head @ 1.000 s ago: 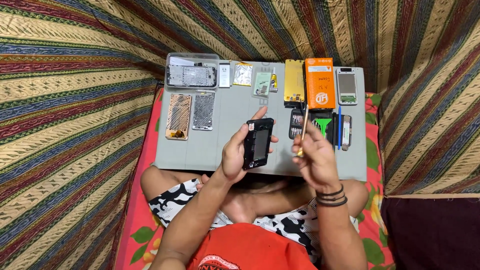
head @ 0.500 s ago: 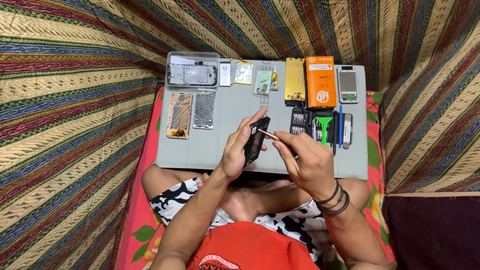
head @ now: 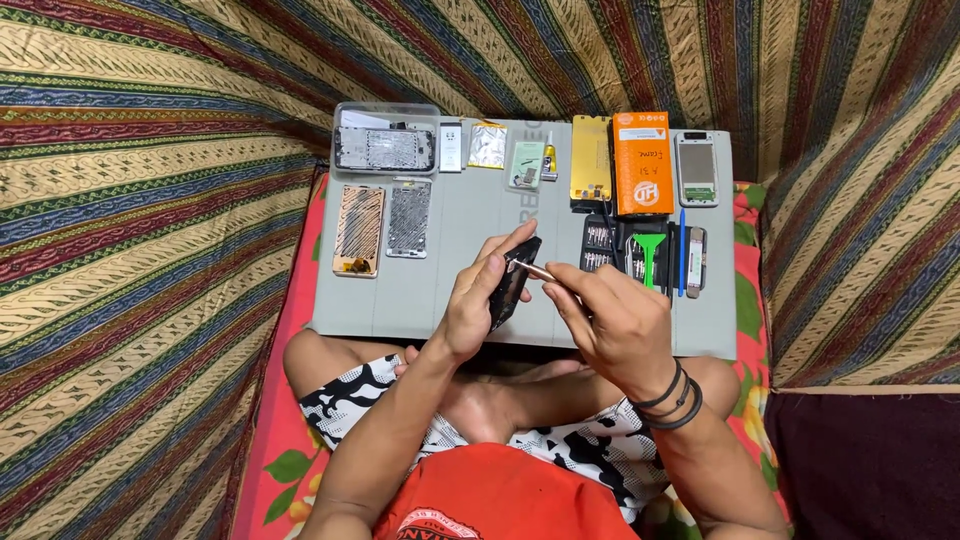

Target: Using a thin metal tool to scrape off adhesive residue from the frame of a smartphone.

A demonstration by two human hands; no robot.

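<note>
Left hand (head: 478, 305) grips a dark phone (head: 512, 282), tilted on edge, fingers wrapped around its left side and thumb along the top. Right hand (head: 612, 318) is closed around a thin metal tool (head: 538, 270), whose tip touches the phone's upper end; whether it is a screwdriver or tweezers cannot be told at this size. Both hands hover over the near edge of a grey work mat (head: 450, 290) that lies across the person's crossed legs. Dark bands (head: 672, 398) circle the right wrist. On the mat, just right of the hands: a black tool tray (head: 606, 246), a green pry tool (head: 650, 252) and a blue pen-like tool (head: 682, 250). Along the far edge: a clear plastic box (head: 385, 148), small packets (head: 488, 145), a yellow phone part (head: 591, 160), an orange box (head: 642, 162) and a pale phone frame (head: 697, 168). At left lie a copper-coloured back panel (head: 359, 228) and a silver one (head: 408, 217). Striped cloth (head: 150, 200) surrounds the whole scene.
</note>
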